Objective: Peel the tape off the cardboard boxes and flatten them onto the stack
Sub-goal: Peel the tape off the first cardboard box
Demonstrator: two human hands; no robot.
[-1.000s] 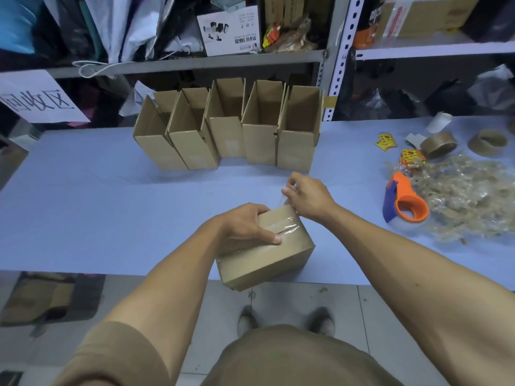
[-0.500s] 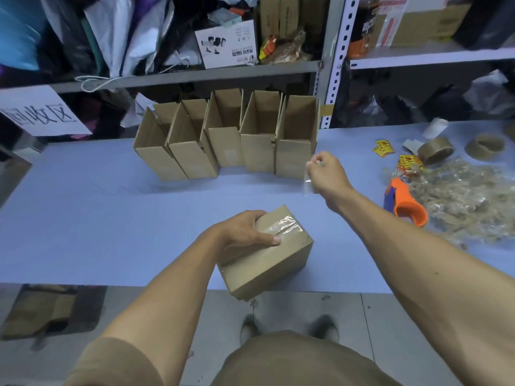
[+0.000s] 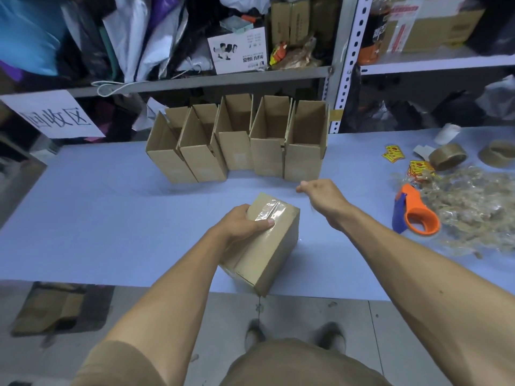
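The left hand (image 3: 245, 222) grips a closed brown cardboard box (image 3: 267, 243), clear tape across its top, at the blue table's (image 3: 83, 218) near edge. The right hand (image 3: 323, 197) hovers beyond with fingers curled; whether it pinches anything I cannot tell. Behind stand five open brown cardboard boxes (image 3: 239, 143), and a white paper sign (image 3: 53, 115) reads 回收区.

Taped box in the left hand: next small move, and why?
Probably bring the right hand back to the taped box and pinch the wrinkled clear tape left on top. The left hand grips the box, while the right hangs apart from it, fingers curled.
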